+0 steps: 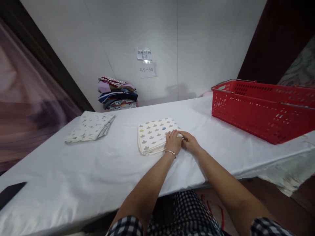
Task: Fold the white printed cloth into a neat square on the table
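Centrally on the white-covered table [108, 173], a folded cloth [154, 132], pale with a grey repeating print (one yellow motif, one blue), lies flat, its layered edges towards the wearer. Both hands meet at its near right corner. Left hand [173, 141] rests palm down over the layers, bracelet [171, 153] at the wrist; thumb hidden, so I cannot tell whether it pinches or merely presses. Placement suggests steadying, the weight of the hand keeping the folds together. Right hand [190, 141] comes in from the side, fingers bent at the corner edge, probably to square or feel the layers; fingertips partly covered, grip uncertain.

Well apart, to the left, a second folded cloth [90, 125] lies with its own sparse print, perhaps set there to stay out of the working spot. Red basket [242, 114] stands on the right side of the table, within likely reach. Behind, a pile of folded fabrics [118, 95] sits against the wall, below and left of a paper sign reading 45-50 [148, 69].
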The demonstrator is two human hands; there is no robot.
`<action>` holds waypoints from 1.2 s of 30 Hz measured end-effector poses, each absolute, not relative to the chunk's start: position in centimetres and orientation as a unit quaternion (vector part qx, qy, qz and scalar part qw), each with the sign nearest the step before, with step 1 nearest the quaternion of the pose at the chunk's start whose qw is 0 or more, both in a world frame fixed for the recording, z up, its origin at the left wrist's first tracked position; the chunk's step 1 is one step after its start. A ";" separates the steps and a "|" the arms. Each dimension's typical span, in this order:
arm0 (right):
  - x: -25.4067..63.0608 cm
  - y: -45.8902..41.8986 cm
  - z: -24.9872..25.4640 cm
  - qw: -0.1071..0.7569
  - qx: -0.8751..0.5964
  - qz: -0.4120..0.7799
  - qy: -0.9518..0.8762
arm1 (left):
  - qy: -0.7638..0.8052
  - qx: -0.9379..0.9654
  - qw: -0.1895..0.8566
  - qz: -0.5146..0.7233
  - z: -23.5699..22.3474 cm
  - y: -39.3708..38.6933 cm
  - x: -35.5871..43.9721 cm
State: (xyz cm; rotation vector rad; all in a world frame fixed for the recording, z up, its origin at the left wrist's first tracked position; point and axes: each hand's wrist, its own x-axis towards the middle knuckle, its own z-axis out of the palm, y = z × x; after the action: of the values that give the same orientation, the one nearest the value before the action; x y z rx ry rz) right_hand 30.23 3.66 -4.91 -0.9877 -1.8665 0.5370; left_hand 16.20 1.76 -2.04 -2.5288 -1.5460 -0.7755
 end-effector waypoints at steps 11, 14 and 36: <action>30.6 4.3 -6.7 0.473 -0.424 0.212 -0.742 | -0.450 -0.858 0.063 -0.239 -1.8 0.8 12.4; 30.6 4.0 -6.5 0.471 -0.424 0.190 -0.750 | -0.471 -0.838 0.082 -0.262 -1.4 0.0 9.1; 30.2 3.1 -5.3 0.383 -0.408 0.029 -0.828 | -0.497 -0.828 0.118 -0.232 -1.7 -1.4 5.5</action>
State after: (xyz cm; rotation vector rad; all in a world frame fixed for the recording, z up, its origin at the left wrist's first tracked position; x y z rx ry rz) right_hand 30.21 3.11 -5.33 -1.0399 -2.1125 0.0747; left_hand 5.52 -1.42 -1.71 -2.4214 -1.4546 -0.6789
